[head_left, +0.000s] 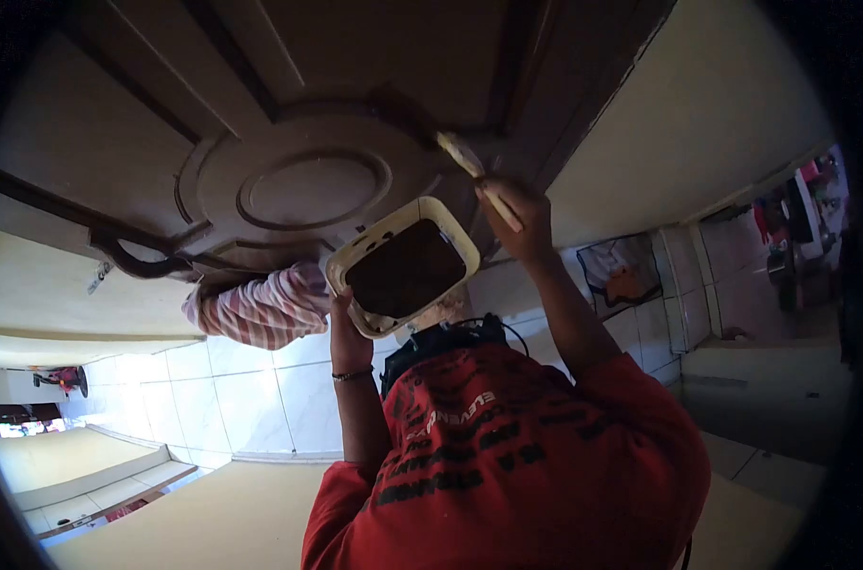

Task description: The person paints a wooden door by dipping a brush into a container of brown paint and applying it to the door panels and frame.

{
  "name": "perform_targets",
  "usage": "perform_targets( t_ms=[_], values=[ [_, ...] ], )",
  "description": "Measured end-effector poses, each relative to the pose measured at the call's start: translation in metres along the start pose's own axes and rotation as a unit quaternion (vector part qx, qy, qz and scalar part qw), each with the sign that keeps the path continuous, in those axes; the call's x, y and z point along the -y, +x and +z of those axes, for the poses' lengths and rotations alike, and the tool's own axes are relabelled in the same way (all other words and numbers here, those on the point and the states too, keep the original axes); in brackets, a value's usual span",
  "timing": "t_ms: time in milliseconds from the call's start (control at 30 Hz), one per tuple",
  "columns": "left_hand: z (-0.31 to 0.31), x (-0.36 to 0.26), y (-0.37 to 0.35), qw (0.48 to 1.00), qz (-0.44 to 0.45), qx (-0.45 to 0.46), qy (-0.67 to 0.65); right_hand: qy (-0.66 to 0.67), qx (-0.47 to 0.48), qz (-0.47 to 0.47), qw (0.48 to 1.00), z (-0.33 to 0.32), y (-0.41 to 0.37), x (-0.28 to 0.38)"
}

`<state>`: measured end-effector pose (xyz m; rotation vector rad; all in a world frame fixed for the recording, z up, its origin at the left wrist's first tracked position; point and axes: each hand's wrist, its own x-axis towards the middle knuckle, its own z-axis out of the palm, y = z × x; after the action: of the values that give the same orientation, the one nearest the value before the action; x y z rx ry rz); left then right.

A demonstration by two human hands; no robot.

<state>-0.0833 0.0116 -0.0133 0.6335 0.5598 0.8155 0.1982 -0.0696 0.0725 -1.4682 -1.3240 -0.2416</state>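
My left hand [344, 325] grips the near left side of a cream plastic tub [462, 236] holding dark brown paint [408, 271]. Streaks of paint mark the tub's inner walls. In my right hand [521, 220] is a paintbrush [462, 155], held by its pale handle with the fingers closed round it. Its dark bristles are against or very close to the brown panelled door [203, 57]; contact is hard to make out in the dim light. A darker wet-looking patch shows around the bristles. The tub is in front of the door's oval moulding.
A striped cloth [260, 309] hangs beside the door's dark handle [137, 261]. White tiles [251, 399] cover the floor. A patterned mat [620, 273] lies to the right, near a step. Cream walls [707, 123] stand at both sides, with household items beyond at far right.
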Motion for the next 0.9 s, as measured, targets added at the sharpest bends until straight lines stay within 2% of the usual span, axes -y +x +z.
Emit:
perform_targets(
  t_ms=[233, 300, 333, 400, 533, 700, 733, 800, 900],
  values=[
    [-0.009, -0.027, 0.002, 0.999, -0.002, -0.05, -0.012, 0.024, -0.01, 0.101, 0.995, -0.002, -0.002, 0.006],
    [-0.011, -0.031, 0.003, 0.997, -0.013, -0.074, -0.031, 0.104, -0.019, 0.216, 0.971, -0.003, -0.009, -0.001],
    [-0.012, -0.033, 0.003, 0.997, -0.019, -0.059, -0.035, 0.102, -0.019, 0.221, 0.97, -0.004, -0.011, -0.001],
    [-0.008, -0.034, 0.002, 0.997, -0.023, -0.068, -0.029, 0.251, -0.079, 0.271, 0.926, -0.009, -0.012, 0.0],
    [-0.004, -0.033, 0.003, 0.997, -0.029, -0.072, -0.009, 0.277, -0.09, 0.293, 0.911, -0.022, -0.02, -0.008],
    [0.0, -0.033, 0.004, 0.996, -0.023, -0.087, 0.024, 0.375, -0.125, 0.348, 0.85, -0.04, -0.037, -0.026],
    [0.002, -0.032, 0.004, 0.995, -0.022, -0.094, 0.032, 0.373, -0.126, 0.348, 0.851, -0.043, -0.04, -0.03],
    [0.004, -0.031, 0.005, 0.994, -0.024, -0.099, 0.025, 0.451, -0.151, 0.366, 0.8, -0.046, -0.046, -0.038],
    [0.007, -0.029, 0.007, 0.994, -0.026, -0.107, 0.02, 0.474, -0.161, 0.373, 0.781, -0.049, -0.052, -0.048]
  ],
)
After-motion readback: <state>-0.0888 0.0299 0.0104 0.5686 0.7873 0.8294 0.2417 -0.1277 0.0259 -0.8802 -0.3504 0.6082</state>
